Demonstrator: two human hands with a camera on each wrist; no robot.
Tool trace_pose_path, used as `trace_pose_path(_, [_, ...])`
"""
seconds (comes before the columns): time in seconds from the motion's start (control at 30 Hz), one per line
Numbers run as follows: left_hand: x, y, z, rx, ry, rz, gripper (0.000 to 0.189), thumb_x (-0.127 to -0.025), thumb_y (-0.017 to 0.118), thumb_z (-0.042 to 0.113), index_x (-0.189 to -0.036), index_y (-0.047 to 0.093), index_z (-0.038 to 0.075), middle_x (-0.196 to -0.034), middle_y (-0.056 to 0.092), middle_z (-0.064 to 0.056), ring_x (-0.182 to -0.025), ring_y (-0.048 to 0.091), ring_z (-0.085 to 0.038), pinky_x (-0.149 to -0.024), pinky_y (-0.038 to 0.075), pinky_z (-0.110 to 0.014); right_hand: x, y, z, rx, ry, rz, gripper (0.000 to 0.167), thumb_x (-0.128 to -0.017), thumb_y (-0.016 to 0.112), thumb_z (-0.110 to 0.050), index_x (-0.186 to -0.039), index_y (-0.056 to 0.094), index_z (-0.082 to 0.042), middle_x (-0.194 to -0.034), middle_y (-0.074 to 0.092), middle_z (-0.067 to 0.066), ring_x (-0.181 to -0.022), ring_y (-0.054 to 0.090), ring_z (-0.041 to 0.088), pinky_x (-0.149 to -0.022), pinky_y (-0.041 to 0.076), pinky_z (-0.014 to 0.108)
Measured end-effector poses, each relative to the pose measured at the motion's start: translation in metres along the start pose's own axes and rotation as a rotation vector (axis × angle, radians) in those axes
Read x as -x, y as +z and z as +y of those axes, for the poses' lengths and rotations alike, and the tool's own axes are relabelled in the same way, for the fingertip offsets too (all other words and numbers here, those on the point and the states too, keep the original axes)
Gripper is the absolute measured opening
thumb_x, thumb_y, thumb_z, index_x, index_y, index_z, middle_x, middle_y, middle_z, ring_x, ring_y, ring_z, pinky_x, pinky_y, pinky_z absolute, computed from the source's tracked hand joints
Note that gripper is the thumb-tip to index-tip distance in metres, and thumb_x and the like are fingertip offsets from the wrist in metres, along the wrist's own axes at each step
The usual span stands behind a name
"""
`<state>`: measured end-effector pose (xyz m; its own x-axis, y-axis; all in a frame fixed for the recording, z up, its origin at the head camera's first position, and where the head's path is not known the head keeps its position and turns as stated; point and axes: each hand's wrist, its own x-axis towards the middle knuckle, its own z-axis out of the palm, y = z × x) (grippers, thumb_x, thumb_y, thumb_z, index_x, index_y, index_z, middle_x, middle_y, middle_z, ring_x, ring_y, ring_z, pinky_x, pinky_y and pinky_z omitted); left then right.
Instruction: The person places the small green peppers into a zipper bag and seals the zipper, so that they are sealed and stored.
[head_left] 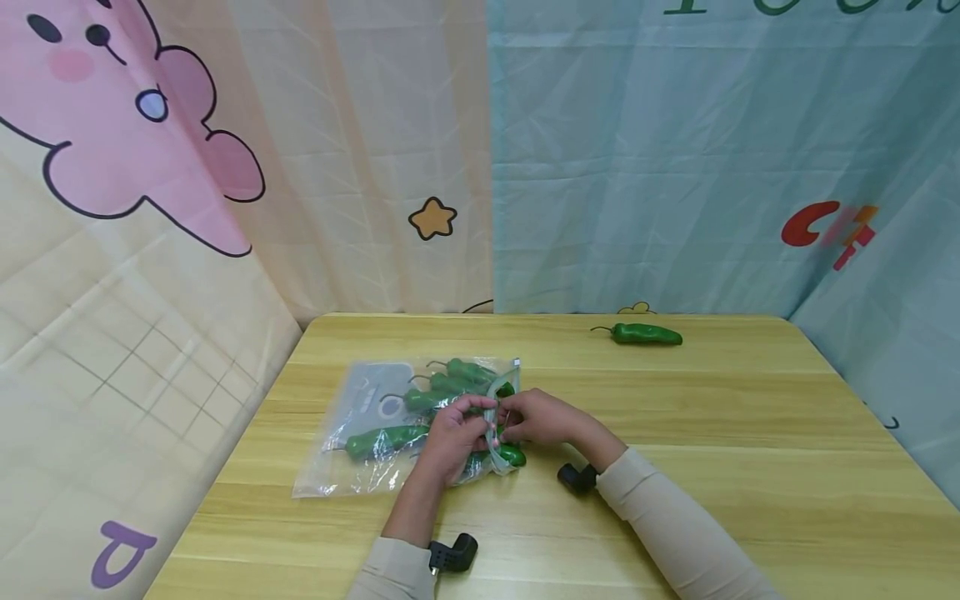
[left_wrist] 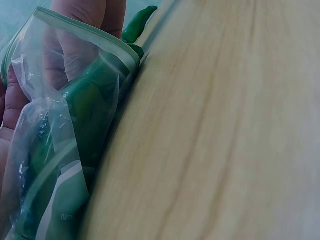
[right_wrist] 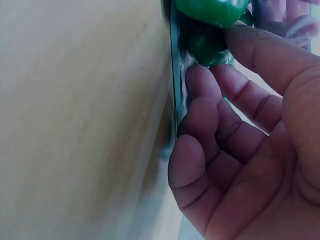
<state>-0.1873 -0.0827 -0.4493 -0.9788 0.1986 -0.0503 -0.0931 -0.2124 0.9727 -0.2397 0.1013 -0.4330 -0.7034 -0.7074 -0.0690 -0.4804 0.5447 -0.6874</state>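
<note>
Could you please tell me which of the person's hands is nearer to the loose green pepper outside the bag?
Right: the right hand is at the bag's mouth, in front and left of the loose green pepper; the left hand is farther left, on the bag.

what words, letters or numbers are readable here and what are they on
Nothing reads with certainty.
Clear plastic bag: faint print, too small and blurred.
Pale blue fabric curtain: large green letters, cut off; red marks, unclear.
Cream fabric curtain: purple letter-like mark, unclear.
</note>
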Motion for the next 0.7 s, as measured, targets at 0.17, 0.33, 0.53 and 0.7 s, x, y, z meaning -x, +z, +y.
trace_pose_path(0.17, [0.0, 0.0, 0.0, -0.009, -0.002, -0.005, 0.035, -0.084, 0.053, -0.012, -0.118, 0.058, -0.012, -0.099, 0.06, -0.02, -0.072, 0.064, -0.018, -0.064, 0.058, -0.027, 0.001, -0.001, 0.004, 0.012, -0.015, 0.002, 0.007, -0.09, 0.073, -0.014, -0.093, 0.066, -0.013, -0.079, 0.06, -0.007, -0.071, 0.054, 0.009, -0.063, 0.048, 0.025])
trace_pose_path(0.33, [0.0, 0.0, 0.0, -0.018, -0.005, -0.001, 0.036, -0.083, 0.052, -0.012, -0.119, 0.057, -0.013, -0.099, 0.059, -0.019, -0.067, 0.063, -0.016, -0.063, 0.057, -0.027, 0.006, -0.009, 0.009, 0.011, 0.006, 0.026, 0.008, -0.092, 0.07, -0.016, -0.1, 0.067, -0.014, -0.089, 0.064, -0.007, -0.081, 0.058, 0.011, -0.072, 0.051, 0.03])
trace_pose_path(0.53, [0.0, 0.001, 0.0, -0.016, 0.0, 0.006, 0.037, -0.082, 0.052, -0.012, -0.119, 0.057, -0.014, -0.098, 0.058, -0.017, -0.065, 0.062, -0.015, -0.062, 0.057, -0.026, 0.014, -0.028, 0.022, 0.018, 0.039, 0.088, 0.012, -0.094, 0.068, -0.017, -0.104, 0.068, -0.01, -0.096, 0.065, -0.005, -0.086, 0.06, 0.014, -0.077, 0.052, 0.033])
trace_pose_path(0.7, [0.0, 0.001, 0.0, -0.011, 0.009, 0.007, 0.038, -0.081, 0.052, -0.013, -0.119, 0.056, -0.015, -0.097, 0.058, -0.017, -0.063, 0.062, -0.015, -0.061, 0.057, -0.026, 0.024, -0.049, 0.04, 0.013, 0.064, 0.141, 0.014, -0.095, 0.067, -0.016, -0.105, 0.066, -0.007, -0.097, 0.063, -0.002, -0.087, 0.059, 0.017, -0.074, 0.051, 0.034])
